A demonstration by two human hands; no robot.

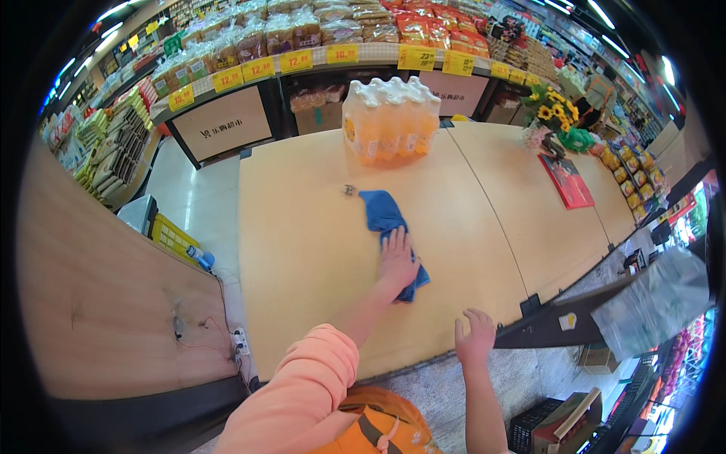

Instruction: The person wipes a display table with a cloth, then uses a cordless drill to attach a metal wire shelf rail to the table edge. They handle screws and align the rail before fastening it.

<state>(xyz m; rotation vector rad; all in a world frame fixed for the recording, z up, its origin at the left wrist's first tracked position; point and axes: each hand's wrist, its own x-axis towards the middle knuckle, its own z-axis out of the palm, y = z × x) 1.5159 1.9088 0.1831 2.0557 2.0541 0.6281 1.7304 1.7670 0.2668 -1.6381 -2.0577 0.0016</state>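
Cloth (384, 214), blue, lay mid-frame, my flat left hand (398, 261) probably steadying it; empty right hand (475, 338) hung apart, lower right.

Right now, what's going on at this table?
A person has the left hand spread on a folded or bunched blue cloth lying on the pale wooden table. The right hand is at the table's near edge, fingers apart, with nothing visible in it; whether it touches the edge isn't clear. A wrapped pack of orange bottles stands at the far side, beyond the cloth, and a flat red item lies farther right.
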